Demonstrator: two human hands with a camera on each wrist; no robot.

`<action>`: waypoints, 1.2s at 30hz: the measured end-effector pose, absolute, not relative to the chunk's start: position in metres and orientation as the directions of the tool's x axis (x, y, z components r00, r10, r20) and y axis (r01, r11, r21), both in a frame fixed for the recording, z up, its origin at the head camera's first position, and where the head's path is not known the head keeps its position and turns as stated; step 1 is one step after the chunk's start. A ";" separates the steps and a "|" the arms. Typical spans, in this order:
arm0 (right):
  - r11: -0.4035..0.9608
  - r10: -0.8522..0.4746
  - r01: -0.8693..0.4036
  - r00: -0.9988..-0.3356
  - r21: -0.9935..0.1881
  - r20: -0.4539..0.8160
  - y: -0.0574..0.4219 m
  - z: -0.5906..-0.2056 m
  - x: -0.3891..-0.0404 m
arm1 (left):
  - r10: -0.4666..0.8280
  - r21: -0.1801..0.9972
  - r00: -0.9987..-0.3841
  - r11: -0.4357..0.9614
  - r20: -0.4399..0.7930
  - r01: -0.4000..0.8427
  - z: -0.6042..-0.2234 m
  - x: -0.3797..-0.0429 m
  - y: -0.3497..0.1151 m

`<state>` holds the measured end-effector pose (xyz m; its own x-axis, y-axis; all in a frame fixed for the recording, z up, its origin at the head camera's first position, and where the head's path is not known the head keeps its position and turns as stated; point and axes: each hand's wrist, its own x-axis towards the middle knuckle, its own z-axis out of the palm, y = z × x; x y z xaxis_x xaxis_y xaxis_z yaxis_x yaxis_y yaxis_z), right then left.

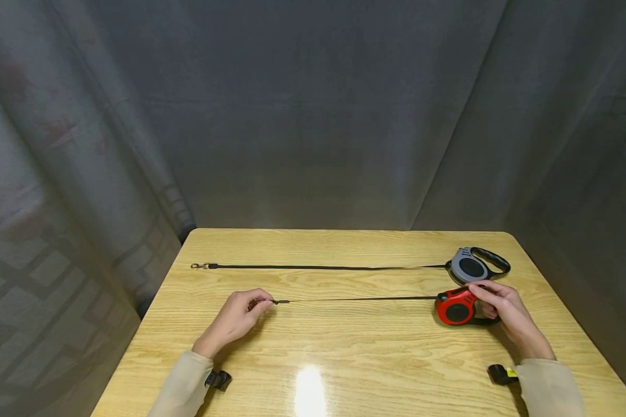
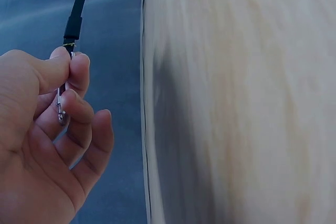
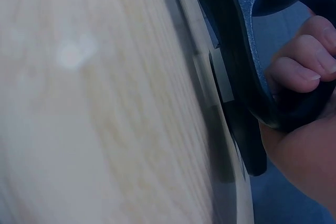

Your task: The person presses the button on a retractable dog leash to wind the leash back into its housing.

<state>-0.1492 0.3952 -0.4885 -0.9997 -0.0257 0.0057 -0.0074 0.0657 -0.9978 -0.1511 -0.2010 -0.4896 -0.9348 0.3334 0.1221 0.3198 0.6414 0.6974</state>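
My right hand (image 1: 501,307) grips a red retractable dog leash (image 1: 456,307) by its black handle (image 3: 247,66); in the right wrist view curled fingers (image 3: 304,59) pass through the handle loop. From its nozzle a thin dark strap (image 1: 386,298) runs straight leftward over the table. At the strap's far end, my left hand (image 1: 238,315) pinches the metal clip (image 2: 61,109) between thumb and forefinger. Behind lies a grey retractable leash (image 1: 470,267), its black strap (image 1: 302,267) stretched out to the left and ending in a metal snap hook (image 1: 198,266).
Everything is on a light wood table (image 1: 344,359) with rounded back corners. Grey curtains (image 1: 313,116) hang behind it and on both sides. Each wrist carries a small black camera, the left one (image 1: 219,380) and the right one (image 1: 501,374) close over the tabletop.
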 end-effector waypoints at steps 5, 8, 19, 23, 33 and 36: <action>0.057 -0.029 -0.005 -1.000 -0.998 0.003 0.396 -0.489 -0.150 | 0.334 0.702 -0.935 0.636 0.121 0.319 -0.489 -0.151 -0.199; 0.043 -0.036 -0.012 -0.999 -0.999 0.010 0.396 -0.489 -0.149 | 0.334 0.706 -0.935 0.635 0.115 0.314 -0.488 -0.151 -0.197; 0.034 -0.045 -0.020 -0.999 -0.999 0.019 0.395 -0.490 -0.149 | 0.342 0.708 -0.933 0.632 0.110 0.315 -0.489 -0.153 -0.193; 0.028 -0.049 -0.024 -0.999 -0.999 0.023 0.395 -0.490 -0.148 | 0.345 0.702 -0.931 0.634 0.117 0.324 -0.488 -0.154 -0.191; 0.031 -0.053 -0.030 -0.998 -0.999 0.028 0.394 -0.490 -0.149 | 0.340 0.691 -0.931 0.641 0.135 0.334 -0.484 -0.157 -0.187; 0.026 -0.057 -0.033 -0.998 -0.999 0.032 0.394 -0.490 -0.149 | 0.336 0.695 -0.933 0.641 0.128 0.326 -0.483 -0.157 -0.186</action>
<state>-0.1488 0.3941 -0.4896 -0.9979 -0.0572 0.0316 -0.0331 0.0260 -0.9991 -0.1567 -0.1856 -0.4827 -0.9332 0.3356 0.1282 0.3261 0.6412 0.6946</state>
